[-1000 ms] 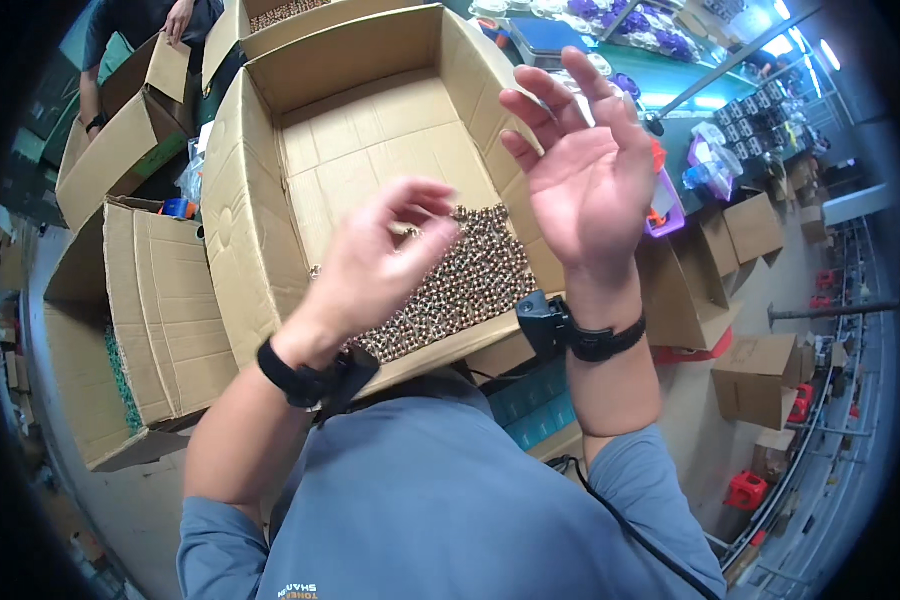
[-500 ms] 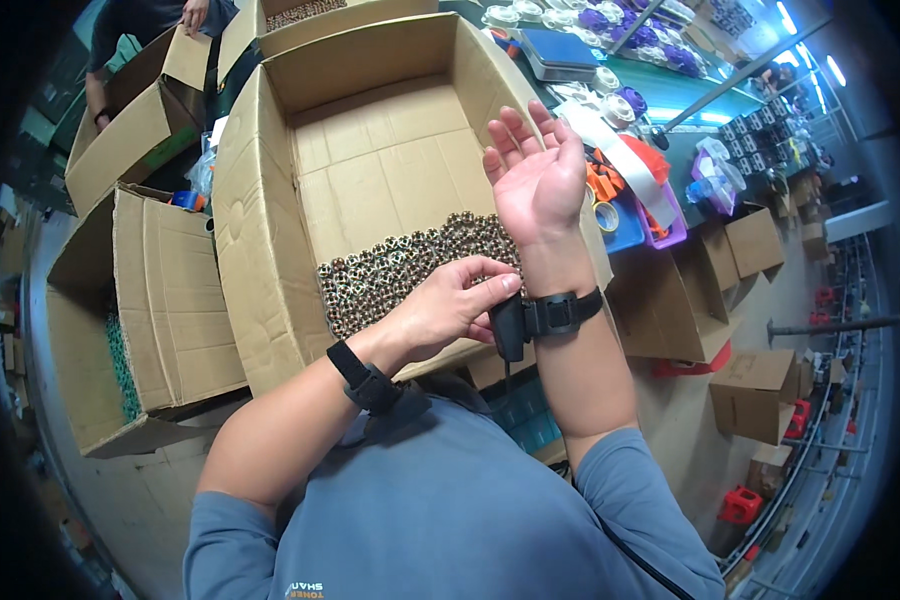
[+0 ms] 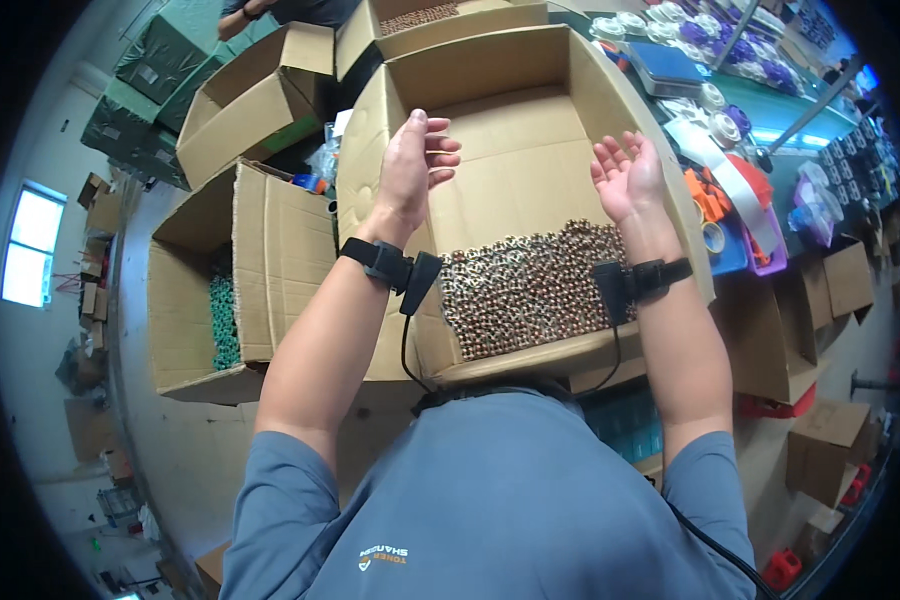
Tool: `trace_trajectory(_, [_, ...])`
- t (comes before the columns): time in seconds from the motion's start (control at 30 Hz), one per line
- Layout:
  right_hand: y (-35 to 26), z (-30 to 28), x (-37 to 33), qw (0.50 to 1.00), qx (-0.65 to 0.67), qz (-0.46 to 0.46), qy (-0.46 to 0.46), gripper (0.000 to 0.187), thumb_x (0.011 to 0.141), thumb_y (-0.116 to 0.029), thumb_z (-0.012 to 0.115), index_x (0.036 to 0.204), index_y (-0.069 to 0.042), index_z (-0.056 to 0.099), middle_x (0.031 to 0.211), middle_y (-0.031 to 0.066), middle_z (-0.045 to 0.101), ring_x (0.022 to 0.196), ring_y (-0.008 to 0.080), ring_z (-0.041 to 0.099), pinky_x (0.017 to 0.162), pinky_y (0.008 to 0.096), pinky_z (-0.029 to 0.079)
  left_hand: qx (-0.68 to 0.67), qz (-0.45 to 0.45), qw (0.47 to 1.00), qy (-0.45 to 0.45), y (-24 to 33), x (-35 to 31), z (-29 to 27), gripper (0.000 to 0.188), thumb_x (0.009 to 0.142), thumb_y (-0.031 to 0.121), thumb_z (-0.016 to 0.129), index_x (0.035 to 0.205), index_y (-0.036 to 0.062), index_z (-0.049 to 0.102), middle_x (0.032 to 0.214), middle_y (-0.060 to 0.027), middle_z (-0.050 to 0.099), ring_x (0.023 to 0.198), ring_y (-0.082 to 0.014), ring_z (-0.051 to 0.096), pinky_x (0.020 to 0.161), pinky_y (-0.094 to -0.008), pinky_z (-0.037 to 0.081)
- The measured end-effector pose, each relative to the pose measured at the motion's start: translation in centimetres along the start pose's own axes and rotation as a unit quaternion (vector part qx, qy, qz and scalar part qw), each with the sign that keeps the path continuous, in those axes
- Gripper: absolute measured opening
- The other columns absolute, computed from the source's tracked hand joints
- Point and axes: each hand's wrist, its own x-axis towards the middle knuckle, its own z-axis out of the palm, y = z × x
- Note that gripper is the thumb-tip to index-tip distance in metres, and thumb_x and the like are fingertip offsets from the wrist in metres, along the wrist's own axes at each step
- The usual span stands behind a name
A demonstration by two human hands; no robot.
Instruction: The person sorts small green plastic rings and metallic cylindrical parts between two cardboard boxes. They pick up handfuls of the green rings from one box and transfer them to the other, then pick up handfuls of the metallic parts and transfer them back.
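My left hand (image 3: 410, 168) is raised over the left wall of a big open cardboard box (image 3: 505, 150), fingers apart and holding nothing. Above the box's right side, my right hand (image 3: 630, 178) is turned palm up with loosely curled fingers, also with nothing in it. Rows of small copper-and-dark round metal parts (image 3: 530, 290) cover the near part of the box floor. A black strap with a small device (image 3: 390, 268) circles my left wrist, and a similar strapped device (image 3: 638, 280) sits on my right wrist. A cable runs from each.
A cardboard box with green parts (image 3: 225, 315) stands at left. Farther back are another open box (image 3: 245, 100) and a box of copper parts (image 3: 420, 22), with a person's arm (image 3: 238, 18) behind. At right, a table holds white and purple spools, a blue case (image 3: 670, 68) and a tape roll (image 3: 712, 237).
My left hand has let go of the device on my right wrist and moved up and left, over the box's left wall. The view has swung left.
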Motion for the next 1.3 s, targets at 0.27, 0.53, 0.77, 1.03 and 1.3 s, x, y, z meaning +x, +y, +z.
trace_trajectory(0.27, [2.2,-0.1,-3.2,0.991,-0.031,0.086,-0.100,0.044,0.098,-0.034,0.057,0.134,-0.011,0.047,0.115,0.0085,0.054,0.105,0.0231,0.055,0.087,0.0360,0.045,-0.070,0.017,0.985,-0.156,4.0,-6.3,-6.1,0.070,0.101,0.066,0.036,0.122,0.0041,0.061,0.103,-0.0100,0.068,0.091,-0.0185,0.065,0.081,-0.0336,0.052])
trace_trajectory(0.53, [4.1,-4.6,-10.2,0.968,-0.011,0.158,-0.193,0.026,0.103,-0.021,0.054,0.126,-0.010,0.056,0.106,0.0057,0.068,0.094,0.0172,0.066,0.073,0.0313,0.056,-0.030,0.032,0.996,-0.076,7.1,-20.3,-19.5,0.067,0.101,0.063,0.040,0.125,0.0041,0.060,0.105,-0.0083,0.068,0.094,-0.0159,0.065,0.084,-0.0313,0.053])
trace_trajectory(0.77, [13.1,1.4,-22.2,0.953,-0.142,0.112,-0.244,0.022,0.101,-0.014,0.057,0.121,-0.009,0.055,0.082,-0.0012,0.054,0.070,0.0079,0.052,0.065,0.0235,0.047,0.318,0.101,0.932,0.144,6.9,-36.3,-33.7,0.018,0.093,0.009,0.066,0.108,0.0001,0.066,0.096,-0.0044,0.069,0.088,-0.0118,0.065,0.081,-0.0278,0.053])
trace_trajectory(1.03, [30.4,13.2,-37.9,0.719,-0.433,0.129,-0.527,0.022,0.097,-0.009,0.056,0.117,-0.002,0.063,0.094,0.0065,0.068,0.091,0.0149,0.066,0.079,0.0289,0.053,0.379,0.074,0.888,0.250,5.3,-50.0,-50.5,0.012,0.091,0.008,0.067,0.099,-0.0006,0.068,0.085,-0.0039,0.068,0.075,-0.0109,0.061,0.069,-0.0268,0.051])
trace_trajectory(1.3, [43.0,16.9,-39.1,0.332,-0.720,-0.029,-0.609,0.039,0.090,-0.016,0.056,0.127,-0.005,0.062,0.111,0.0179,0.071,0.105,0.0342,0.067,0.091,0.0415,0.054,0.261,0.105,0.930,0.238,10.7,-47.0,-57.9,0.015,0.099,0.011,0.061,0.106,-0.0005,0.066,0.085,-0.0026,0.067,0.079,-0.0090,0.062,0.072,-0.0248,0.051])
